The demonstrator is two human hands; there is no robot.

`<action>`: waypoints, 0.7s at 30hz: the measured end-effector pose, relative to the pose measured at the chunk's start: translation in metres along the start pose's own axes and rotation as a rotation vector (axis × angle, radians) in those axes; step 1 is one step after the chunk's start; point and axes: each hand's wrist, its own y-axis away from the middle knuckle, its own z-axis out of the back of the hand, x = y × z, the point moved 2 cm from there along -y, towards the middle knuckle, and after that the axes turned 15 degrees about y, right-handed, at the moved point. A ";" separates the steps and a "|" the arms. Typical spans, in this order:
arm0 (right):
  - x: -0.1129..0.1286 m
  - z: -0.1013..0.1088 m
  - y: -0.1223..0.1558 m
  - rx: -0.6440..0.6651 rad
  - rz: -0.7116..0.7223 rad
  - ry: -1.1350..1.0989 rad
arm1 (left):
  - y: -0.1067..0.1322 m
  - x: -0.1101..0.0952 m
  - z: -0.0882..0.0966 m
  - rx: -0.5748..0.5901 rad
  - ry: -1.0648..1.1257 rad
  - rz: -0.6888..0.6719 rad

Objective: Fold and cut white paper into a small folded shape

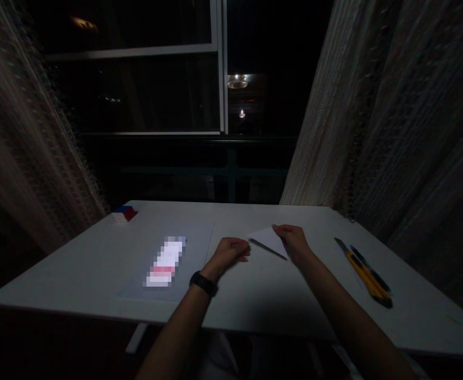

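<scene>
A small white sheet of paper (269,240), folded to a pointed, roughly triangular shape, is held at its upper right edge by my right hand (292,240). Thumb and fingers of that hand pinch it just over the white table, and a dark shadow line runs under its lower edge. My left hand (231,250) is beside the paper's left tip, its fingers loosely curled with a gap between fingertips and thumb. Whether it touches the tip I cannot tell. A black watch band (203,283) circles my left wrist.
On the white table (255,306), a lit phone with a blurred screen (164,262) lies on a large pale sheet (200,245). A yellow utility knife (368,277) and a dark pen (374,269) lie right. A puzzle cube (124,213) sits far left. Curtains (322,105) flank the dark window.
</scene>
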 end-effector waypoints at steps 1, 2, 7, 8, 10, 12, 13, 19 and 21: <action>-0.001 -0.005 0.002 0.029 0.002 0.017 | 0.000 -0.001 -0.001 -0.006 0.028 0.001; -0.001 -0.010 0.005 0.062 -0.002 0.038 | 0.000 -0.003 -0.001 -0.018 0.053 0.003; 0.001 -0.025 0.016 0.122 -0.038 0.033 | 0.002 -0.005 -0.003 -0.053 0.092 -0.015; 0.000 -0.026 0.017 0.121 -0.039 0.030 | 0.002 -0.005 -0.004 -0.038 0.089 -0.019; -0.001 -0.028 0.018 0.137 -0.040 0.012 | 0.002 -0.004 -0.005 -0.020 0.097 -0.041; -0.002 -0.031 0.020 0.190 -0.030 -0.022 | 0.002 -0.004 -0.005 -0.029 0.116 -0.079; -0.002 -0.032 0.021 0.232 -0.019 -0.038 | 0.001 -0.004 -0.004 -0.039 0.122 -0.099; 0.000 -0.035 0.029 0.430 -0.023 -0.024 | 0.000 -0.007 -0.001 -0.139 0.129 -0.158; -0.001 -0.035 0.029 0.427 -0.033 -0.048 | 0.000 -0.007 -0.001 -0.109 0.147 -0.141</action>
